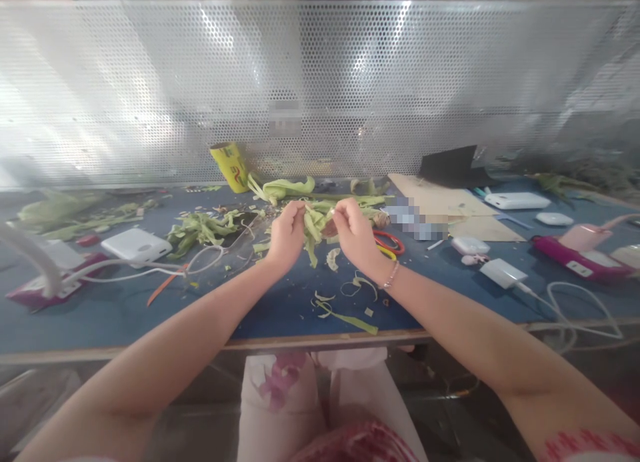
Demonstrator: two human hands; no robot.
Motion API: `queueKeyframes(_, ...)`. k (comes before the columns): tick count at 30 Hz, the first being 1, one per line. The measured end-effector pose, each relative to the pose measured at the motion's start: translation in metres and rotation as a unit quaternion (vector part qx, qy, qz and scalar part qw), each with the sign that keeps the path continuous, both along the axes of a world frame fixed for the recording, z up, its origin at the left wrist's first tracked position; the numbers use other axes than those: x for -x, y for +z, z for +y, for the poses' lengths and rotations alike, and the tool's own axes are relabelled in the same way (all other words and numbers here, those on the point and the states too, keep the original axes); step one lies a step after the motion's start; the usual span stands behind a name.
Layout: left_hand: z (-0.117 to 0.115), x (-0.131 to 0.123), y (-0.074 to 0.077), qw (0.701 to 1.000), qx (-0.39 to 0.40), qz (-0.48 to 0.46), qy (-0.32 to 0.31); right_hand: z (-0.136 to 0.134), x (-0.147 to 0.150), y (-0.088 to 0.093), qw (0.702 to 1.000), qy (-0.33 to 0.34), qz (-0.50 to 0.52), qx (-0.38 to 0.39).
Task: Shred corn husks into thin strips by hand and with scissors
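Note:
Over the middle of the blue table, my left hand (289, 234) is closed in a pinch on pale green leaves (315, 223). My right hand (351, 234) pinches at the other side of the same leaves, its fingertips close to the left ones. Just behind both hands lie longer green stalks (345, 201) and a leafy piece (280, 189). A curled pale peel (333, 259) rests beneath the hands. Red and yellow scissor-like handles (389, 243) show beside my right wrist, partly hidden by it. Thin green strips (350, 321) are scattered nearer the table's front edge.
Left of the hands are a leaf pile (205, 229), a white power bank (136, 247) with cables and a purple power strip (45, 289). A yellow tube (230, 167) leans near the perforated metal screen (320, 82). Rightward lie cardboard (440, 199), a white charger (503, 273) and another power strip (580, 262).

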State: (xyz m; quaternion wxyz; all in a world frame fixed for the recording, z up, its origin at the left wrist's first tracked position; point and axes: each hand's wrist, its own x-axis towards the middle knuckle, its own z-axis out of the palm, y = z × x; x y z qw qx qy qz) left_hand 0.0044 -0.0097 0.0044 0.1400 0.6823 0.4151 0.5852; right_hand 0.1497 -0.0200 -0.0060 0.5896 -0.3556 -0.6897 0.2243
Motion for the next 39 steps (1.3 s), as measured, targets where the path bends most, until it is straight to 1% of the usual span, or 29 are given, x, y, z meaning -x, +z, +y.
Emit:
queueKeyframes(4, 0.002, 0.004, -0.001, 1.0, 0.017, 0.008, 0.0, 0.004, -0.002, 0.003, 0.996, 0.031, 0.07, 0.047)
queueKeyframes(6, 0.002, 0.004, -0.002, 1.0, 0.02, 0.013, 0.011, 0.005, -0.003, 0.004, 0.994, 0.038, 0.083, 0.063)
queueKeyframes(9, 0.0, 0.003, -0.003, 1.0, 0.001, 0.025, 0.01, 0.005, -0.001, 0.004, 0.991, 0.043, 0.095, 0.083)
queueKeyframes(12, -0.003, -0.001, -0.005, 0.999, -0.009, 0.032, 0.01, 0.005, 0.001, 0.001, 0.992, 0.035, 0.091, 0.076)
queueKeyframes(14, -0.003, -0.005, -0.009, 1.0, -0.006, 0.027, 0.009, 0.005, 0.003, 0.0, 0.996, 0.002, 0.07, 0.048)
queueKeyframes(17, -0.004, -0.012, -0.015, 0.999, 0.02, -0.018, -0.025, 0.007, 0.005, -0.002, 0.997, -0.058, 0.044, 0.008)
queueKeyframes(21, -0.008, -0.02, -0.018, 0.985, 0.074, -0.125, -0.091, 0.007, 0.006, 0.0, 0.994, -0.096, 0.03, -0.036)
queueKeyframes(25, -0.011, -0.025, -0.015, 0.97, 0.102, -0.192, -0.107, 0.006, 0.009, 0.0, 0.994, -0.091, 0.008, -0.057)
queueKeyframes(29, -0.01, -0.028, -0.015, 0.959, 0.123, -0.222, -0.129, 0.005, 0.012, -0.004, 0.996, -0.076, 0.001, -0.054)
queueKeyframes(31, -0.01, -0.027, -0.014, 0.958, 0.135, -0.221, -0.126, 0.005, 0.012, -0.005, 0.997, -0.071, 0.003, -0.044)
queueKeyframes(36, -0.009, -0.022, -0.009, 0.97, 0.128, -0.19, -0.077, 0.005, 0.009, -0.002, 0.997, -0.071, 0.022, -0.024)
queueKeyframes(39, -0.007, -0.018, -0.008, 0.976, 0.122, -0.164, -0.074, 0.006, 0.005, 0.0, 0.998, -0.057, 0.035, -0.007)
